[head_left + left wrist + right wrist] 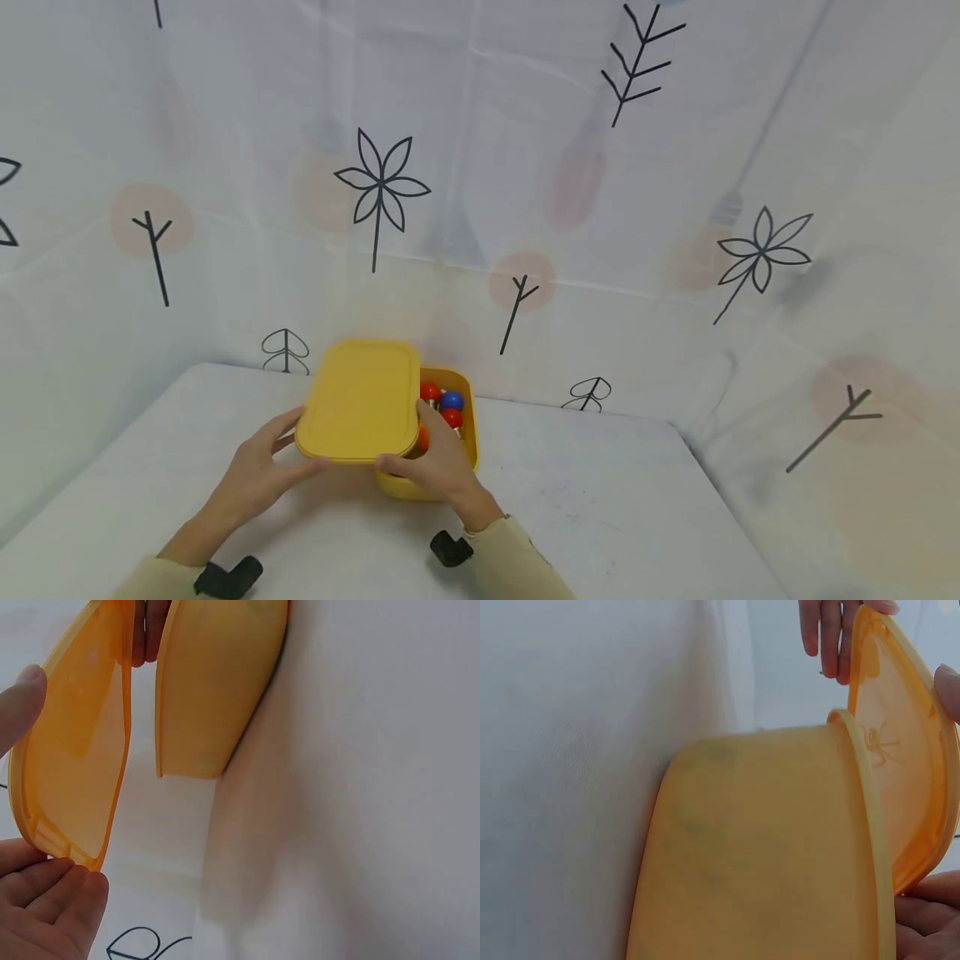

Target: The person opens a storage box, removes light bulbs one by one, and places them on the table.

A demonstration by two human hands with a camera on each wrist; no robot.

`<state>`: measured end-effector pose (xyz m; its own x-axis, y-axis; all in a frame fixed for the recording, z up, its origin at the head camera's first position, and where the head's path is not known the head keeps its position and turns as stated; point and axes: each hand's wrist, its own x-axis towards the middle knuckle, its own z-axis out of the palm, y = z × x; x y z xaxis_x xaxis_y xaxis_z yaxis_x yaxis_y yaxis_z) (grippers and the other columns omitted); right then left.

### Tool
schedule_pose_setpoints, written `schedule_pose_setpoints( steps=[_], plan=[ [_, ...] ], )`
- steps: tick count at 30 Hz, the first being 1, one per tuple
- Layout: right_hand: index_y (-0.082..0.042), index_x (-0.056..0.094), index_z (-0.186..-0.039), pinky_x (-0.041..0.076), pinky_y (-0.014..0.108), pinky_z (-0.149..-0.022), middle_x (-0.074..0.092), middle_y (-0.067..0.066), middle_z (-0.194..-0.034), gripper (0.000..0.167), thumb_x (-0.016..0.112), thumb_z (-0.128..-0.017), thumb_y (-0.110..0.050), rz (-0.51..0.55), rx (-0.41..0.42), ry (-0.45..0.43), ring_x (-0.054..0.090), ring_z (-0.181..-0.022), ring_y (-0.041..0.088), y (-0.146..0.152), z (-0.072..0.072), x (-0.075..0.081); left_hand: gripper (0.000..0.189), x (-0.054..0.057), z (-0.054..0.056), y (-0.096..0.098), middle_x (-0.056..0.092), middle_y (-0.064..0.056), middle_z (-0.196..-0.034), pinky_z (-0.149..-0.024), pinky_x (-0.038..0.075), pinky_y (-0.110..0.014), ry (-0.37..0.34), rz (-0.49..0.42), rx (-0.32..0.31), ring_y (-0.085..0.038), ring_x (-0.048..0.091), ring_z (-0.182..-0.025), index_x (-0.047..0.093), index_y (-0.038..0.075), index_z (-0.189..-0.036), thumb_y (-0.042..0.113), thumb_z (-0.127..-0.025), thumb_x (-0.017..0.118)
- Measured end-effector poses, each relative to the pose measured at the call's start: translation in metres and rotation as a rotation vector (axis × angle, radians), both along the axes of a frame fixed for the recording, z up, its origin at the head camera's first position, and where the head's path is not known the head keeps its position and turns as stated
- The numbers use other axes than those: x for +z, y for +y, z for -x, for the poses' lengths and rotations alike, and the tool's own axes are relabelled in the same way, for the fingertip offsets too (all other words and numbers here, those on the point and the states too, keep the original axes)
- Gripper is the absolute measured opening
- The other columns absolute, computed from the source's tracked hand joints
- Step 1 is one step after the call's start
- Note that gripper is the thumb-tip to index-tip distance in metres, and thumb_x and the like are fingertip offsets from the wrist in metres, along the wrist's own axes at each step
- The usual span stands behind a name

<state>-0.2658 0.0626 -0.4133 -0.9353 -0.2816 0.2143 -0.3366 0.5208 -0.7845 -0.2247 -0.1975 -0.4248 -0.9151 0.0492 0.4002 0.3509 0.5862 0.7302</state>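
A yellow lid (360, 400) is held raised and tilted between both hands. My left hand (251, 479) grips its left edge, with the thumb along the near side. The right hand (442, 462) pinches the near right corner, its fingers along the right edge. Behind and below the lid stands an uncovered yellow box (468, 417), partly hidden by the lid and right hand. Inside it are several red (452, 417), blue (452, 401) and orange round things, some with metallic ends. In the right wrist view, the lid's underside (900, 742) faces the box rim.
The box rests on a white table (585, 500). A white cloth (465, 183) printed with plant drawings hangs behind the table's far edge. Dark wrist mounts (228, 577) sit at both sleeves.
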Motion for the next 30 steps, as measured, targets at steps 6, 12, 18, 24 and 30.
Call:
schedule_pose_setpoints(
  steps=[6, 12, 18, 24, 30],
  plan=[
    [-0.03, 0.038, -0.144, 0.042, 0.046, -0.101, 0.048, -0.017, -0.134, 0.091, 0.076, -0.067, -0.062, -0.006, 0.021, 0.072, 0.047, -0.117, 0.012, -0.017, 0.002, -0.003, 0.093, 0.004, -0.002, -0.017, 0.039, -0.023, -0.145, -0.093, 0.049, -0.051, -0.04, 0.017, 0.005, -0.044, 0.045, -0.124, 0.036, 0.0, -0.144, 0.048, -0.076, 0.077],
    [-0.036, 0.04, -0.139, 0.039, 0.044, -0.103, 0.048, -0.023, -0.126, 0.083, 0.077, -0.069, -0.06, 0.021, 0.067, 0.089, 0.046, -0.112, 0.007, -0.033, 0.005, -0.005, 0.09, 0.004, -0.003, -0.033, 0.04, -0.019, -0.146, -0.094, 0.047, -0.052, -0.049, 0.018, 0.015, -0.042, 0.041, -0.128, 0.036, 0.004, -0.146, 0.046, -0.077, 0.076],
    [-0.032, 0.042, -0.139, 0.039, 0.043, -0.106, 0.049, -0.02, -0.128, 0.086, 0.075, -0.067, -0.065, 0.008, 0.05, 0.099, 0.047, -0.114, 0.008, -0.046, 0.003, -0.003, 0.089, 0.004, -0.003, -0.045, 0.04, -0.022, -0.144, -0.094, 0.046, -0.052, -0.029, 0.046, 0.026, -0.043, 0.041, -0.127, 0.035, 0.001, -0.145, 0.044, -0.078, 0.076],
    [-0.031, 0.045, -0.134, 0.043, 0.037, -0.101, 0.052, -0.02, -0.117, 0.081, 0.076, -0.067, -0.062, 0.03, 0.061, 0.102, 0.048, -0.105, 0.006, -0.057, 0.003, -0.004, 0.088, 0.007, -0.005, -0.056, 0.04, -0.023, -0.144, -0.094, 0.045, -0.054, -0.033, 0.073, 0.031, -0.044, 0.041, -0.127, 0.035, 0.0, -0.145, 0.044, -0.079, 0.076],
    [-0.033, 0.047, -0.129, 0.04, 0.043, -0.104, 0.053, -0.019, -0.117, 0.077, 0.079, -0.065, -0.061, 0.045, 0.059, 0.063, 0.049, -0.108, 0.008, -0.069, 0.002, -0.004, 0.089, 0.006, -0.007, -0.068, 0.039, -0.024, -0.145, -0.093, 0.045, -0.055, -0.058, 0.087, 0.032, -0.045, 0.04, -0.127, 0.033, 0.001, -0.147, 0.044, -0.081, 0.074]
  ],
)
